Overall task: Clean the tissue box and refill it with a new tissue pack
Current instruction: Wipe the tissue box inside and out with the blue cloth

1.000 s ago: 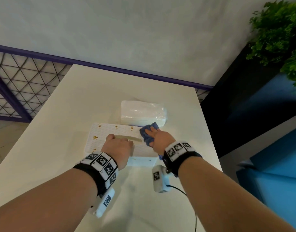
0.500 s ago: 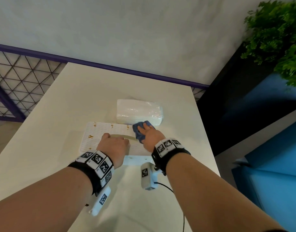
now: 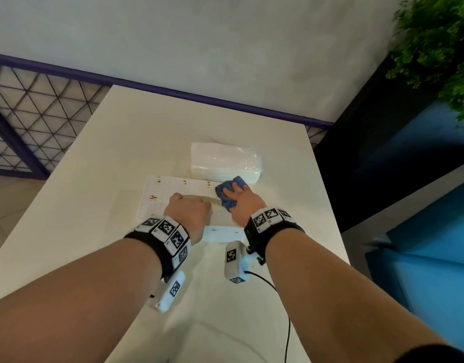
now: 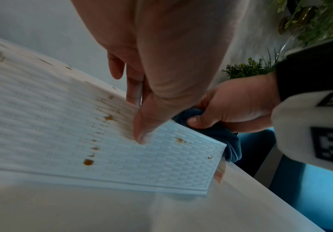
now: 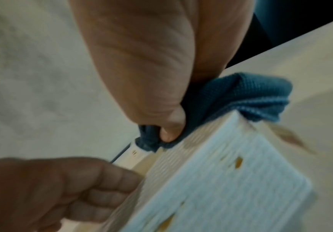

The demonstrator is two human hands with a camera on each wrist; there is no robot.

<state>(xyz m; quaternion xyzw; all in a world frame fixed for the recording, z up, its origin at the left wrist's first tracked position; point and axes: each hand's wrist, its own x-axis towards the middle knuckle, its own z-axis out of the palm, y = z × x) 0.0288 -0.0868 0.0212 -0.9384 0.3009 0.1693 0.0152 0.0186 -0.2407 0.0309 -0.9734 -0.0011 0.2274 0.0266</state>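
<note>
We see a cream rectangular table (image 3: 100, 184) bearing a white woven-textured tissue box (image 3: 170, 189) and a clear-wrapped white tissue pack (image 3: 223, 161).

You get soft even daylight in the head view, faint shadows under your forearms, bowed edges, both wrist views dimmer, motion-blurred, the right 1 worst.

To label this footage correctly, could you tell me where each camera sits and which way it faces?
Head: above, looking down at the table, both forearms and hands.
Left wrist: under the left hand, facing the tissue box.
Right wrist: under the right hand, facing the blue cloth.
All three share box and cloth.
</note>
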